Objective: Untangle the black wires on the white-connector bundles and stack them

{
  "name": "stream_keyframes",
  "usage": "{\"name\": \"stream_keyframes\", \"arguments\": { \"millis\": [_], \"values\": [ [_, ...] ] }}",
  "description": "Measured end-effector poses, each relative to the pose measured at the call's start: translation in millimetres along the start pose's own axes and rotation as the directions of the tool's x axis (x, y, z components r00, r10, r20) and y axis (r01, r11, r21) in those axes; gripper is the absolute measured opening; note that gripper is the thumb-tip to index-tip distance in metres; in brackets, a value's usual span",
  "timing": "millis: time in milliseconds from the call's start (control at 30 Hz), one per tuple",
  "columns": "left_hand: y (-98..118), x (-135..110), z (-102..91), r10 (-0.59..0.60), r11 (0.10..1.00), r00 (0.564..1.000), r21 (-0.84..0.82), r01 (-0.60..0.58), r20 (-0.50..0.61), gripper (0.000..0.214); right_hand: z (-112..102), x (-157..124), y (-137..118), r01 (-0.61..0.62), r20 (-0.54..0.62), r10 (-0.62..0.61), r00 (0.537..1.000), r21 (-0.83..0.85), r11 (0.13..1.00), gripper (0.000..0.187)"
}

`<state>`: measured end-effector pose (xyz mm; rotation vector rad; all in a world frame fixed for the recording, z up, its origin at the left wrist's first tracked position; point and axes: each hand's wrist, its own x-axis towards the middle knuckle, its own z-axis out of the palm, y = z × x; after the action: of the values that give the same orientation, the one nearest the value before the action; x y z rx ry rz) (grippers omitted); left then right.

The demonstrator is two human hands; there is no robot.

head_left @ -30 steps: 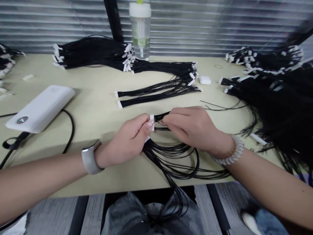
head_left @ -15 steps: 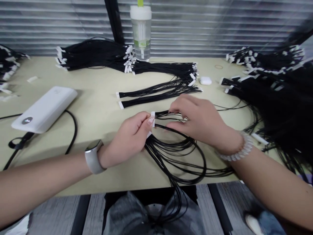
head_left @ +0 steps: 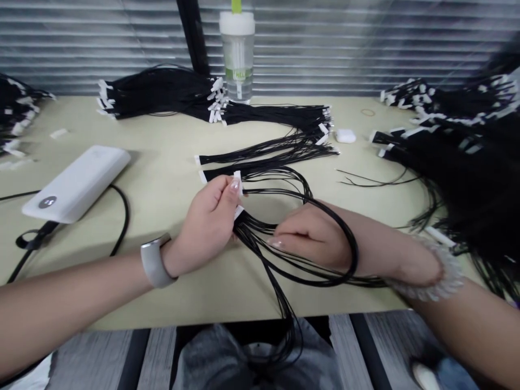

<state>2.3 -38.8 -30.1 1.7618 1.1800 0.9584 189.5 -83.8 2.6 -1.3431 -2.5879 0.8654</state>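
My left hand point(head_left: 207, 227) pinches a small white connector point(head_left: 238, 183) at the end of a bundle of thin black wires point(head_left: 284, 260). The wires loop out to the right, over my right wrist, and hang off the table's front edge. My right hand point(head_left: 311, 235) lies low on the beige table point(head_left: 162, 184), fingers curled around wire strands just below the left hand. The loop of wires point(head_left: 349, 238) drapes across the back of that hand.
Two finished wire bundles point(head_left: 264, 154) lie just behind the hands. Bigger piles of black wires with white connectors sit at the back left point(head_left: 158, 92), back middle point(head_left: 280, 115) and right point(head_left: 467, 157). A white power bank point(head_left: 77, 181) with cable lies left, a clear bottle point(head_left: 237, 51) at the back, a small white case point(head_left: 345, 136).
My left hand lifted the connector farther from me. My right hand left the connector end, came down and back under the wire loop, which now lies over its wrist.
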Motion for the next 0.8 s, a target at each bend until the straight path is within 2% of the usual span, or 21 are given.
{"name": "stream_keyframes", "arguments": {
  "millis": [167, 333, 533, 633, 700, 800],
  "values": [
    [1.5, 0.6, -0.4, 0.023, 1.0, 1.0, 0.002, -0.023, 0.015, 0.031, 21.8, 19.8, -15.4, -0.005, -0.257, -0.013, 0.966, -0.07, 0.998, 0.038],
    [1.1, -0.3, 0.7, 0.005, 0.999, 0.999, -0.043, -0.003, 0.042, 0.031, 31.0, 23.6, -17.6, -0.054, -0.342, 0.002, 0.94, -0.144, 0.988, 0.031],
    [0.2, 0.5, 0.4, 0.013, 0.999, 0.998, -0.032, -0.011, 0.056, 0.03, 32.9, 24.6, -15.5, -0.051, -0.357, -0.019, 0.934, -0.186, 0.981, 0.03],
    [-0.2, -0.5, 0.7, 0.037, 0.999, 0.999, -0.009, -0.037, 0.018, 0.03, 29.8, 23.1, -15.1, -0.06, -0.354, -0.004, 0.935, -0.171, 0.983, 0.024],
    [-0.7, -1.7, 1.2, 0.049, 0.999, 0.998, 0.0, -0.049, -0.024, 0.03, 22.5, 19.5, -12.1, -0.068, -0.301, 0.03, 0.953, -0.115, 0.991, 0.02],
    [-1.2, -3.3, 1.3, 0.04, 0.999, 0.998, 0.007, -0.039, -0.048, 0.029, 2.3, 10.2, -1.4, -0.085, -0.111, 0.084, 0.99, -0.01, 0.996, 0.016]
  ]
}}
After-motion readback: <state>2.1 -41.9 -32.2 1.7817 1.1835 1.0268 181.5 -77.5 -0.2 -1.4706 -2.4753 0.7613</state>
